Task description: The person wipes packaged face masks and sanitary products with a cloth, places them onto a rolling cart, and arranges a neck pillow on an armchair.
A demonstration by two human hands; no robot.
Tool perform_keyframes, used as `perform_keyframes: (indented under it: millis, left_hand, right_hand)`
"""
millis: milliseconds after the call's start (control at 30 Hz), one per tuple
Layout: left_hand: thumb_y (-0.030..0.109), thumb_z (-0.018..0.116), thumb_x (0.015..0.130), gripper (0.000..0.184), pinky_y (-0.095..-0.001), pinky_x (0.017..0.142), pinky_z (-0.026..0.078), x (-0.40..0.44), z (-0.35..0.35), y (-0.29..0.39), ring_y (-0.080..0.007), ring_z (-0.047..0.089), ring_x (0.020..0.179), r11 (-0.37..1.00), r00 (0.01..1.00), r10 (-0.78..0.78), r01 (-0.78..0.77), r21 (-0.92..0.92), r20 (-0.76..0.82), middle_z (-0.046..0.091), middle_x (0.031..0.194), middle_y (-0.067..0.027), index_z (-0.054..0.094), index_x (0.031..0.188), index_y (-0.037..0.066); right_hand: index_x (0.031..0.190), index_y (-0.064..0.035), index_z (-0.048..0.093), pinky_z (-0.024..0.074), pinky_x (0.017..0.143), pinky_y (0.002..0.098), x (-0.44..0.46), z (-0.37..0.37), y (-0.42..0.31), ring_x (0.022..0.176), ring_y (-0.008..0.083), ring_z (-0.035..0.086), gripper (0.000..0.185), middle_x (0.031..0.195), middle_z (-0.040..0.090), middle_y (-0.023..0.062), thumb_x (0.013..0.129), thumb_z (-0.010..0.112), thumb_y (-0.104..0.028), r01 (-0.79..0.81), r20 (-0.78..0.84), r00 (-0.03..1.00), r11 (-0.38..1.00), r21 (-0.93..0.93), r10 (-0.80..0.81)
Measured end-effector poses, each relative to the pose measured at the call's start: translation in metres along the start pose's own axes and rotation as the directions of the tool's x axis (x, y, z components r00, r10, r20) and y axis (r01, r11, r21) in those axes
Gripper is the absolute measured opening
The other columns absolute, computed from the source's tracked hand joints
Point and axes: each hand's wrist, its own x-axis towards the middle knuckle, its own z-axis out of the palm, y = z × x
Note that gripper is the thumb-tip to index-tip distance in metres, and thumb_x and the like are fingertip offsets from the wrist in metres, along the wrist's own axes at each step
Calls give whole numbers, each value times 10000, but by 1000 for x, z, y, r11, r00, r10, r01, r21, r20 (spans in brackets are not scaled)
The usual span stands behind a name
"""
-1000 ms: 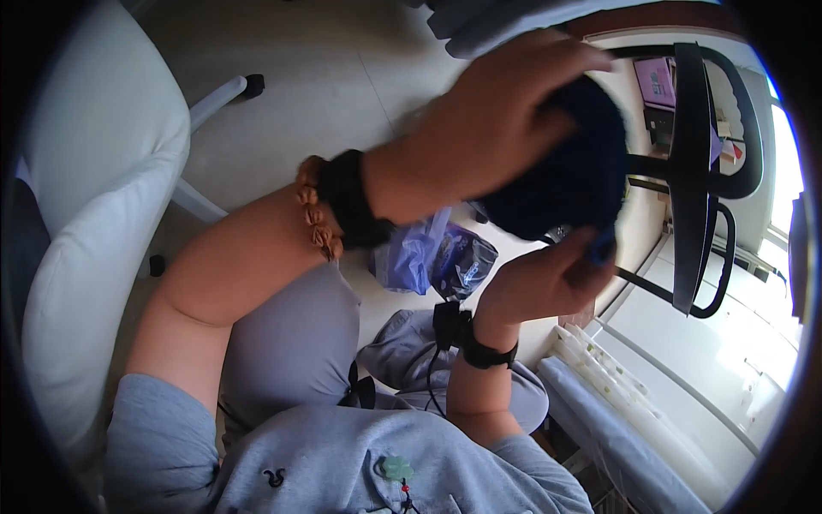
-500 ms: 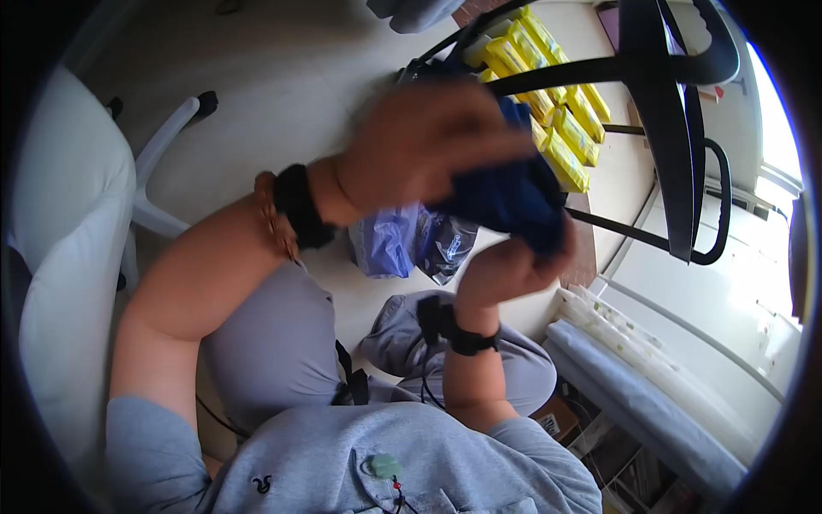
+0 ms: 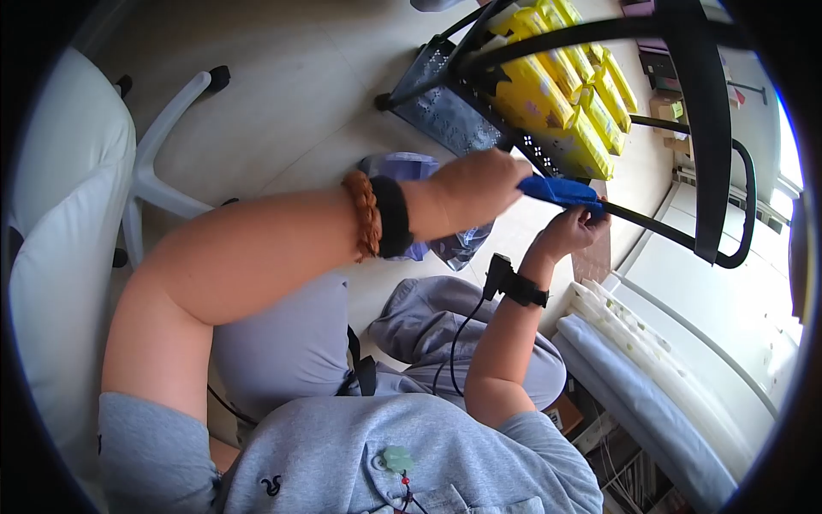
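A blue cloth (image 3: pixel 558 190) is stretched between my two hands, folded narrow along a black rail of the cart. My left hand (image 3: pixel 481 187) is closed at the cloth's left end, its knuckles toward the camera. At the right end, my right hand (image 3: pixel 575 233) pinches the cloth near the rail. The black cart (image 3: pixel 445 103) stands just beyond, with several yellow packs (image 3: pixel 535 90) inside.
A white chair (image 3: pixel 73 257) is on the left, its wheeled base (image 3: pixel 158 163) on the floor. Purple and dark bags (image 3: pixel 458 248) lie below my left forearm. Rolled fabric (image 3: pixel 642 385) and a white surface (image 3: pixel 711 300) are on the right.
The dark blue cloth was spread wide and bunched in my hands; now it is narrow along the rail. My left hand has moved down and right. More of the cart and yellow packs shows.
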Motion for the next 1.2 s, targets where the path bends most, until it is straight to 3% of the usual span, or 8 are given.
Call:
perform_keyframes:
  millis: [233,333,533,667,867,933,1067,1200]
  left_hand:
    - [21,539,838,203,-311,730,500,14,-32,-10,-265,654,843,987,903,-15,-57,-153,-430,651,956,-158,593,1034,22]
    - [32,531,863,209,-283,746,493,14,-42,-11,-229,634,867,994,897,-24,-26,-107,-442,639,1013,-119,583,1066,27]
    - [55,488,890,286,-306,887,455,14,-60,0,-237,601,993,971,897,229,-237,25,-378,623,1085,-107,587,1159,64]
    - [37,464,891,327,-327,917,446,22,-42,14,-260,591,1040,960,915,243,-275,-59,-321,605,1139,-133,540,1208,58]
    - [35,507,901,345,-365,889,463,18,-35,-6,-327,584,1061,981,961,182,-165,97,-209,589,1147,-180,498,1244,66]
    - [77,559,892,370,-385,894,458,16,-31,-2,-369,567,1060,977,961,211,-202,68,-181,581,1149,-198,495,1256,61]
    - [142,605,876,432,-401,919,447,9,-16,-9,-386,547,1079,952,955,273,-250,179,-116,565,1180,-210,474,1272,29]
    - [205,648,849,512,-414,916,452,4,-5,-22,-383,540,1096,942,974,214,-184,280,-79,548,1207,-224,447,1275,4]
  right_hand:
    - [1118,31,590,452,910,319,-61,34,-74,995,214,605,351,1052,639,131,784,548,134,119,240,965,991,-56,-103]
    - [1081,29,620,459,916,309,-80,51,-88,999,225,621,358,1045,652,128,766,521,168,21,320,946,994,103,-53]
    - [1151,41,525,478,820,242,-51,75,-103,914,152,596,322,1040,612,118,838,514,114,-49,-11,998,914,403,59]
    - [1113,19,504,467,827,245,-42,108,-102,907,152,596,293,1037,584,93,840,480,123,-170,127,984,871,461,125]
    - [950,-40,613,396,940,386,-30,90,-71,1027,308,560,263,1038,604,135,706,598,59,458,106,887,886,-78,-449]
    - [926,-63,646,430,804,359,-6,82,-65,871,269,571,227,948,610,93,717,636,25,478,63,877,850,-222,-477]
    - [936,-34,660,434,568,283,28,72,-31,645,190,536,174,812,555,74,774,635,24,73,-98,992,994,-78,-81]
    - [1056,-38,600,461,621,285,11,79,-23,756,192,541,285,905,520,99,778,626,17,193,54,981,968,-160,-186]
